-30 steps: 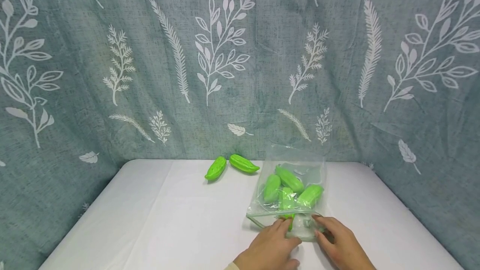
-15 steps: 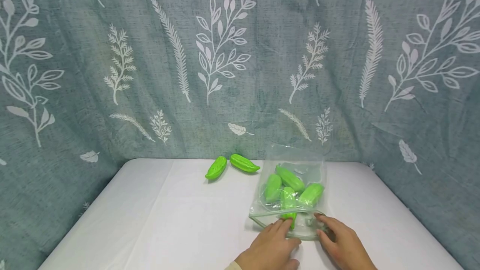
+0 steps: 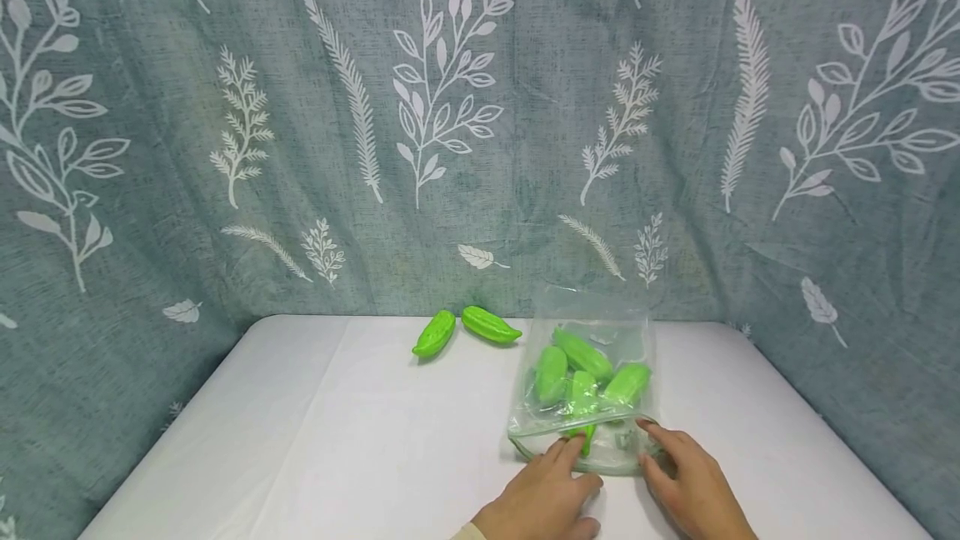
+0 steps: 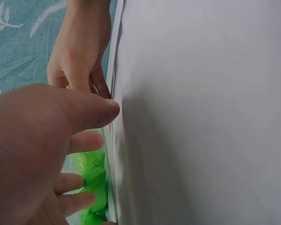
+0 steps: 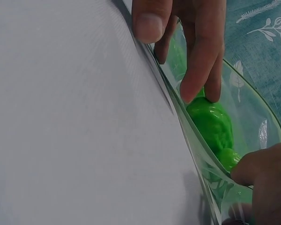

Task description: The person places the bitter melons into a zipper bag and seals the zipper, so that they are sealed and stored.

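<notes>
A clear zip bag (image 3: 632, 338) lies on the white table with its mouth toward me, holding several bright green, glossy bitter melons (image 3: 551, 375). My left hand (image 3: 536, 497) reaches into the mouth with fairly straight fingers. Its fingertips touch the tip of the nearest bitter melon (image 3: 588, 438). At the right corner of the mouth, my right hand (image 3: 693, 482) grips the bag's edge between thumb and curled fingers. The right wrist view shows the mouth gaping, with the right thumb (image 5: 246, 168) over the rim and the left fingers (image 5: 201, 70) inside.
Two more bitter melons lie at the back of the table, one tilted left (image 3: 434, 334) and one beside it (image 3: 490, 325). A white cloth (image 3: 375, 440) covers the table. Behind it hangs a grey-green curtain (image 3: 525, 148) with white leaf prints.
The bag's mouth edge has shifted slightly right and away from me. My right hand has moved a little right with it; the left hand stays nearly still at the bitter melon.
</notes>
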Demonstrator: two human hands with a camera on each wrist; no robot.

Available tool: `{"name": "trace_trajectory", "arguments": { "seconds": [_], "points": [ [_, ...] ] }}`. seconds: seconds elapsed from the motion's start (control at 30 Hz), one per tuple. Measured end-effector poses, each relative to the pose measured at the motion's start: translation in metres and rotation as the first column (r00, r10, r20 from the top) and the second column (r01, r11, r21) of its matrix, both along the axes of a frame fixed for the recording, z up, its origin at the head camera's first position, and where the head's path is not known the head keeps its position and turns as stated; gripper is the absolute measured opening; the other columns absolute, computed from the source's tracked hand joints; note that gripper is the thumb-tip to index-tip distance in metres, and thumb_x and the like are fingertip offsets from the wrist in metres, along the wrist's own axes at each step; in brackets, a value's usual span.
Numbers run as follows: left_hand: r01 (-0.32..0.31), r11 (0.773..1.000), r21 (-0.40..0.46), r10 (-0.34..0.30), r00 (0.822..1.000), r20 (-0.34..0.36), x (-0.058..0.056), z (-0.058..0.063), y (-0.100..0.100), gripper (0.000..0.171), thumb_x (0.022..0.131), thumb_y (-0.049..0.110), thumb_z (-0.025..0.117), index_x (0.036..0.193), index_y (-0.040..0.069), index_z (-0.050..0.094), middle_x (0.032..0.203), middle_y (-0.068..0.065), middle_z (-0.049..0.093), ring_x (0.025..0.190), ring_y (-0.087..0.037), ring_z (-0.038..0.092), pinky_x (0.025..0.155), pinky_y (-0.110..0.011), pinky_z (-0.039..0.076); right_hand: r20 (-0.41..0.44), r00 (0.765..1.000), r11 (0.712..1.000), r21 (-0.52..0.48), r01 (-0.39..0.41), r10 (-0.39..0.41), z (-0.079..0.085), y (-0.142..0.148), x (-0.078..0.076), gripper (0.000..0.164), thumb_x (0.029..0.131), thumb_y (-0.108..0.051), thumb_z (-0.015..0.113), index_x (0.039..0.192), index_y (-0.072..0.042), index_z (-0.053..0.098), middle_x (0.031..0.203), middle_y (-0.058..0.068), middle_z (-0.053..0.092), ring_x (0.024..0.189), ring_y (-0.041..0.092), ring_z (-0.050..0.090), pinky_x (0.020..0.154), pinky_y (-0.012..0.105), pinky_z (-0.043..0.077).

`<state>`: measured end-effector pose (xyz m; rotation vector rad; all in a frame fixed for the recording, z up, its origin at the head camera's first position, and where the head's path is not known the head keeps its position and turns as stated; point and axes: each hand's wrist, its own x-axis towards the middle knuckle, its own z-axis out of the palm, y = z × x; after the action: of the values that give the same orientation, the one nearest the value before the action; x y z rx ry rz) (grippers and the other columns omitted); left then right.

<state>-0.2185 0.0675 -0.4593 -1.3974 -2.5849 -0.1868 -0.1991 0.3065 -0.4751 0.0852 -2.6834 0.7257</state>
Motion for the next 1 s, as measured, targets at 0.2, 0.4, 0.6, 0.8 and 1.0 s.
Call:
{"name": "trace_trajectory", "arguments": {
  "seconds": [0.2, 0.4, 0.6, 0.8, 1.0],
  "points": [
    [-0.008, 1.000, 0.015, 0.007, 0.999, 0.053, 0.000, 0.001, 0.001, 0.037, 0.094, 0.042, 0.067, 0.126, 0.023, 0.068, 0.153, -0.014, 0.040, 0.134, -0.021, 0.045, 0.093, -0.038, 0.052, 0.000, 1.000, 1.000, -0.012, 0.005, -0.005, 0.000, 0.000, 0.000, 0.047, 0.093, -0.019, 0.072, 0.137, -0.009, 0.061, 0.117, 0.013, 0.066, 0.106, 0.033, 0.063, 0.087, 0.054, 0.052],
    [0.017, 0.999, 0.037, -0.020, 0.998, 0.065, 0.001, 0.002, 0.000, 0.036, 0.094, 0.041, 0.068, 0.125, 0.024, 0.068, 0.153, -0.012, 0.040, 0.138, -0.021, 0.041, 0.091, -0.049, 0.053, 0.015, 1.000, 1.000, -0.021, -0.002, 0.002, 0.001, 0.000, 0.001, 0.048, 0.093, -0.019, 0.072, 0.138, -0.006, 0.060, 0.118, 0.014, 0.066, 0.107, 0.033, 0.063, 0.086, 0.052, 0.053],
    [0.012, 1.000, 0.002, -0.012, 0.999, 0.042, 0.002, 0.003, 0.001, 0.031, 0.094, 0.043, 0.068, 0.120, 0.026, 0.070, 0.152, -0.010, 0.042, 0.137, -0.019, 0.041, 0.093, -0.044, 0.052, 0.004, 1.000, 1.000, -0.020, -0.015, 0.015, 0.000, 0.000, 0.000, 0.047, 0.093, -0.018, 0.072, 0.137, -0.006, 0.060, 0.120, 0.015, 0.066, 0.110, 0.035, 0.063, 0.089, 0.054, 0.052],
    [0.013, 1.000, -0.026, -0.013, 1.000, -0.003, -0.002, 0.002, 0.002, 0.031, 0.093, 0.047, 0.065, 0.117, 0.027, 0.071, 0.148, -0.012, 0.045, 0.132, -0.019, 0.046, 0.095, -0.034, 0.049, 0.017, 0.999, 0.999, -0.032, -0.034, 0.034, -0.002, 0.000, -0.001, 0.046, 0.093, -0.018, 0.071, 0.137, -0.006, 0.061, 0.122, 0.015, 0.066, 0.113, 0.036, 0.062, 0.091, 0.054, 0.051],
    [0.000, 0.999, -0.032, 0.001, 0.999, 0.032, -0.009, 0.002, 0.006, 0.038, 0.096, 0.050, 0.061, 0.125, 0.026, 0.069, 0.149, -0.013, 0.045, 0.135, -0.019, 0.044, 0.102, -0.034, 0.046, 0.021, 0.999, 0.999, -0.037, -0.030, 0.031, 0.000, 0.001, -0.001, 0.047, 0.093, -0.018, 0.071, 0.137, -0.007, 0.060, 0.121, 0.014, 0.066, 0.111, 0.034, 0.063, 0.089, 0.051, 0.053]
  ]
}}
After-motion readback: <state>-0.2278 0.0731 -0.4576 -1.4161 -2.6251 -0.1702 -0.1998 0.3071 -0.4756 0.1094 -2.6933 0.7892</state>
